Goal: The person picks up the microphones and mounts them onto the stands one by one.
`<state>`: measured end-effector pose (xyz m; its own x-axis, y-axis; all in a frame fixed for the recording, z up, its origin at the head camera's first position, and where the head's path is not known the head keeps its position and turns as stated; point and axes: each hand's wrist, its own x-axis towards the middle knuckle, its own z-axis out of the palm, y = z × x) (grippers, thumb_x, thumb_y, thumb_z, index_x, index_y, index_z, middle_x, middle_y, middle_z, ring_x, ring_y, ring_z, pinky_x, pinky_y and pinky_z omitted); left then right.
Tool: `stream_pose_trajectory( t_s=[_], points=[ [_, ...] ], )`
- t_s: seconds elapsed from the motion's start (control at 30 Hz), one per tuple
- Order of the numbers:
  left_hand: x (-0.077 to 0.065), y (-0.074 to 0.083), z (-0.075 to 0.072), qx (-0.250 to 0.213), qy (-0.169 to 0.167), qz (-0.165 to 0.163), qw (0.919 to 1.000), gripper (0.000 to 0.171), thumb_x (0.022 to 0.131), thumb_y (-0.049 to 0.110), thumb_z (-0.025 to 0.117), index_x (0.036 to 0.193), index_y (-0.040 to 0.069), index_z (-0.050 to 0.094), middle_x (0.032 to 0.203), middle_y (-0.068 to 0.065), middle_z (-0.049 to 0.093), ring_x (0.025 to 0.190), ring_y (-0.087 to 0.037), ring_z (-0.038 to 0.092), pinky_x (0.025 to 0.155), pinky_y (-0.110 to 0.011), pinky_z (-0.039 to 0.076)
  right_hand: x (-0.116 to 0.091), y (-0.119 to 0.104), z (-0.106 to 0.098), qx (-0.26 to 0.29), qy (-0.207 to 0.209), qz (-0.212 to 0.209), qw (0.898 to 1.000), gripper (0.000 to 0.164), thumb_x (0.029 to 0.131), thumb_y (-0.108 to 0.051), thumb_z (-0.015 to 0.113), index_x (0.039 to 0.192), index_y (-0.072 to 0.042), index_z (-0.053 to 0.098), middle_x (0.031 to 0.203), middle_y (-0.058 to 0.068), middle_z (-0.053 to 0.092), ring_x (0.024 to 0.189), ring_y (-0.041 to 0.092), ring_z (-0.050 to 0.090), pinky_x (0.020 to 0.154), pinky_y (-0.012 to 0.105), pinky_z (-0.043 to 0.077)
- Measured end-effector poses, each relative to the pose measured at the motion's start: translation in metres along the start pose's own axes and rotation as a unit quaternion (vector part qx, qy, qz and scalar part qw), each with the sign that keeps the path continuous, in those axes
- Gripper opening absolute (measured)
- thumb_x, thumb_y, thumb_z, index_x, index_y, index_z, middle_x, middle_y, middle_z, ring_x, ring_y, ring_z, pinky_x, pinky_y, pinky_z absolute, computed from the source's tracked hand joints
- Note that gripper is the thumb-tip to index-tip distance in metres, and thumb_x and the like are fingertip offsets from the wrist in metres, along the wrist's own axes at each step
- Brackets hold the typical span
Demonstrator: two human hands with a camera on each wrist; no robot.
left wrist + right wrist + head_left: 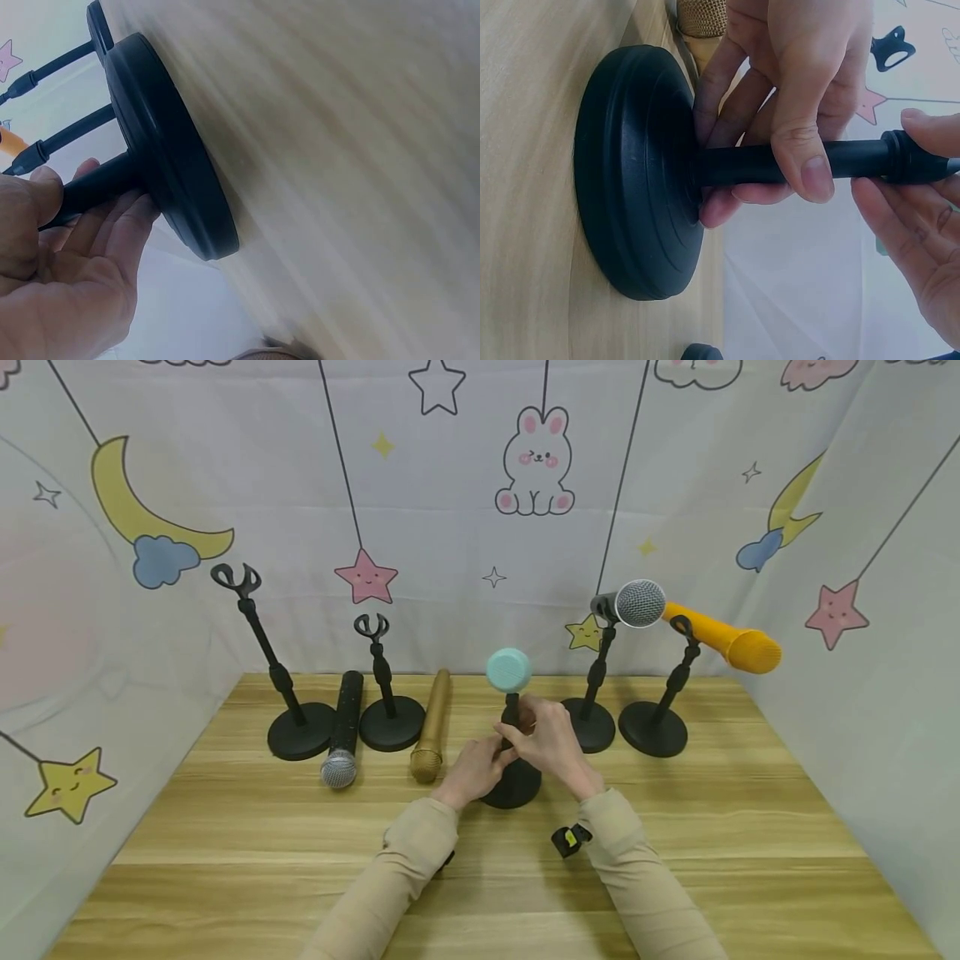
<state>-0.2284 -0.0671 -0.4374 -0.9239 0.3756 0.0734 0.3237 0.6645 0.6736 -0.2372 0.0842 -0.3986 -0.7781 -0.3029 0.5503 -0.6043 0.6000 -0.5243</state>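
Observation:
A desk microphone stand with a round black base [641, 172] stands upright before me. At its top in the head view sits a microphone with a light teal head [508, 670]; the rest of that microphone is mostly hidden. My left hand [476, 770] grips the lower pole [735, 165] just above the base, thumb on one side and fingers on the other. Higher up, my right hand [551, 739] holds the collar [915, 159] of the pole between thumb and fingers. The left wrist view shows the left hand's fingers [124, 232] curled round the pole.
Left of the hands lie a gold microphone [430, 735] and a black one [345, 727], beside a short bare stand [392, 722] and a taller one [300, 731]. At right, stands carry a silver-headed microphone [639, 603] and an orange one [727, 639]. A patterned curtain [465, 485] hangs behind.

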Motion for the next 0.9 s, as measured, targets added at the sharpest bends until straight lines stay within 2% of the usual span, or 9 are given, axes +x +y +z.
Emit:
stream_pose_trajectory(
  t_s=[0.27, 0.67, 0.8, 0.9],
  points=[
    [-0.0003, 0.001, 0.0006, 0.007, 0.005, 0.001, 1.0, 0.036, 0.106, 0.034, 0.049, 0.107, 0.002, 0.066, 0.074, -0.011, 0.062, 0.066, -0.016, 0.052, 0.064, -0.025, 0.041, -0.0009, 0.0002, -0.0009, 0.012, -0.019, -0.004, 1.0, 0.018, 0.088, -0.013, 0.079, 0.083, -0.004, 0.063, 0.081, 0.013, 0.071, 0.074, 0.027, 0.074, 0.065, 0.038, 0.061],
    [-0.0008, 0.0007, -0.0001, -0.001, 0.001, -0.004, 1.0, 0.034, 0.107, 0.033, 0.049, 0.103, 0.004, 0.065, 0.074, -0.01, 0.06, 0.065, -0.016, 0.051, 0.062, -0.025, 0.038, -0.0003, 0.0007, -0.0027, 0.006, -0.044, -0.011, 0.999, 0.018, 0.091, -0.012, 0.075, 0.086, -0.004, 0.06, 0.086, 0.016, 0.068, 0.079, 0.032, 0.073, 0.068, 0.041, 0.061],
    [-0.0013, 0.0008, -0.0003, 0.002, 0.0, -0.003, 1.0, 0.036, 0.107, 0.034, 0.048, 0.105, 0.002, 0.066, 0.075, -0.014, 0.061, 0.064, -0.017, 0.05, 0.062, -0.025, 0.037, -0.0005, 0.0019, -0.0029, 0.028, -0.045, -0.008, 0.999, 0.017, 0.089, -0.012, 0.077, 0.087, -0.004, 0.062, 0.086, 0.016, 0.069, 0.08, 0.033, 0.073, 0.069, 0.043, 0.062],
    [-0.0019, 0.0007, -0.0003, 0.0, 0.0, -0.003, 1.0, 0.035, 0.107, 0.032, 0.049, 0.102, 0.001, 0.065, 0.069, -0.012, 0.055, 0.06, -0.016, 0.046, 0.058, -0.024, 0.034, -0.0011, 0.0019, -0.0019, 0.041, -0.031, 0.003, 0.999, 0.02, 0.087, -0.015, 0.081, 0.088, -0.002, 0.065, 0.086, 0.016, 0.07, 0.078, 0.031, 0.074, 0.068, 0.042, 0.062]
  ],
)
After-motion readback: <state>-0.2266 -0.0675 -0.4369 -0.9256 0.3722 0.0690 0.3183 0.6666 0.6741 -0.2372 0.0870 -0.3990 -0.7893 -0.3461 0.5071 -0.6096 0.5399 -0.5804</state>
